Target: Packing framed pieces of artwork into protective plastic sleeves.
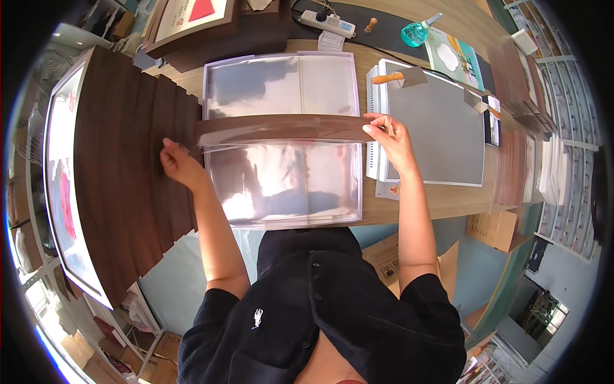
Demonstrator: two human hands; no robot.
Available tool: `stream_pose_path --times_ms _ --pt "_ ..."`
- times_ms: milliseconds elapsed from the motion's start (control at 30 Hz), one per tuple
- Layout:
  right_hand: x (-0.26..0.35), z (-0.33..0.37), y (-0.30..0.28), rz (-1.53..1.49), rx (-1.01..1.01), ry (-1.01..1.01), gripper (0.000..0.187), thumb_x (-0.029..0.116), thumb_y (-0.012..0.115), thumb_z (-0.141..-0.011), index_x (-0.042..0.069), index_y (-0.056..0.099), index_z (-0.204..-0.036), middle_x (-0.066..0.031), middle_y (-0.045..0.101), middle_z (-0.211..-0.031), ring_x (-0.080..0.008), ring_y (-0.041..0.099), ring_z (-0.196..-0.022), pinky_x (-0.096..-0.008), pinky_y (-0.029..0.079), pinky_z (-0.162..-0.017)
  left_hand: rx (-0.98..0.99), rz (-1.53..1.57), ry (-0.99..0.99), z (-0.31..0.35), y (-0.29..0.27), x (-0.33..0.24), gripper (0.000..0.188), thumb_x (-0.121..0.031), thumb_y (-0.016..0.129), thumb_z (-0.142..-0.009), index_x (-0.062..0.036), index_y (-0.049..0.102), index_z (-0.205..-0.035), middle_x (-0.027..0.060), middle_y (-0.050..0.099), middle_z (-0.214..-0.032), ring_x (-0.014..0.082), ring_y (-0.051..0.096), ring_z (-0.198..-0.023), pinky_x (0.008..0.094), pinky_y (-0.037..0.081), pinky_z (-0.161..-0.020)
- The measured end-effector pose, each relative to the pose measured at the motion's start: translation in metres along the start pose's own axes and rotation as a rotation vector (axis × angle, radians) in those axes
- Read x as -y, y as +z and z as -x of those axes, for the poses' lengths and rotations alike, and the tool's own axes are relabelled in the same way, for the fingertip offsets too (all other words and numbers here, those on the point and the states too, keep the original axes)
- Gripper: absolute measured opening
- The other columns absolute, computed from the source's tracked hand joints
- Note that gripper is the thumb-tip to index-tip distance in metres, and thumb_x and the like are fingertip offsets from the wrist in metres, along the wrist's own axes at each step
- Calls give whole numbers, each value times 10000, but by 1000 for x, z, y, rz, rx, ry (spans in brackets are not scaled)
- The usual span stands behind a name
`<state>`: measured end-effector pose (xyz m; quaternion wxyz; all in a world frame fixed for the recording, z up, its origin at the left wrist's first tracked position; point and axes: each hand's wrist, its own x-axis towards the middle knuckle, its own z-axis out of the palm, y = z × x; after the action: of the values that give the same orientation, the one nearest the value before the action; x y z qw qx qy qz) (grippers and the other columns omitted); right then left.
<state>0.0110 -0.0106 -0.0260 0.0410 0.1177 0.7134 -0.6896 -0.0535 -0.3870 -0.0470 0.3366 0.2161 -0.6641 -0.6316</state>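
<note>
At a wood-grain table [441, 200], a person's right hand [394, 142] pinches the right end of a brown strip [281, 129] extending across shiny plastic sheeting [268, 185]. The left hand [182, 168] curls near the strip's other end, before layered brown boards [121, 166]; whether its fingers grip anything, one cannot tell.

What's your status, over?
Right hand at right end of brown strip. Left hand by brown stack, grip unclear. Strip spans shiny panel. Orange-handled scraper beyond right hand.
</note>
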Motion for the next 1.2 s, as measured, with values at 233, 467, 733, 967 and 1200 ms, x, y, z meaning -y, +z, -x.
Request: stream_pose_path --times_ms 233,467,733,967,1200 --pt "2 -4 -3 34 10 -4 149 151 675 -806 51 569 -775 -96 570 -1111 -94 497 -852 -261 415 -748 -31 -326 404 0 12 3 239 -166 508 -909 11 520 -1070 97 536 -885 172 499 -785 323 397 -750" --pt "-1 -4 -2 12 -7 -8 143 126 685 -788 49 568 -762 -117 572 -1096 -117 520 -872 -271 425 -772 930 -704 1016 83 40 -47 566 -245 615 -799 -96 415 -1308 119 374 -1370 258 329 -1283 516 216 -1041" --pt "16 -16 -4 162 32 -75 102 79 666 -795 44 572 -815 -92 547 -1100 -119 535 -877 -284 445 -767 1165 -795 973 102 45 -36 730 -405 601 -784 -69 319 -1368 96 300 -1432 266 279 -1319 507 180 -1056" --pt "47 -146 60 869 203 -484 133 108 585 -786 42 596 -900 -155 630 -936 -324 603 -875 -375 479 -759 1158 -805 946 104 40 -37 729 -366 636 -757 -68 342 -1355 91 316 -1424 254 288 -1315 508 188 -1053" --pt "-64 -289 72 1365 452 -198 237 101 602 -716 72 610 -951 -144 622 -977 -325 587 -930 -409 464 -779 1188 -697 847 100 47 -47 520 -188 657 -736 -103 516 -1230 81 441 -1332 236 404 -1235 474 251 -1022"
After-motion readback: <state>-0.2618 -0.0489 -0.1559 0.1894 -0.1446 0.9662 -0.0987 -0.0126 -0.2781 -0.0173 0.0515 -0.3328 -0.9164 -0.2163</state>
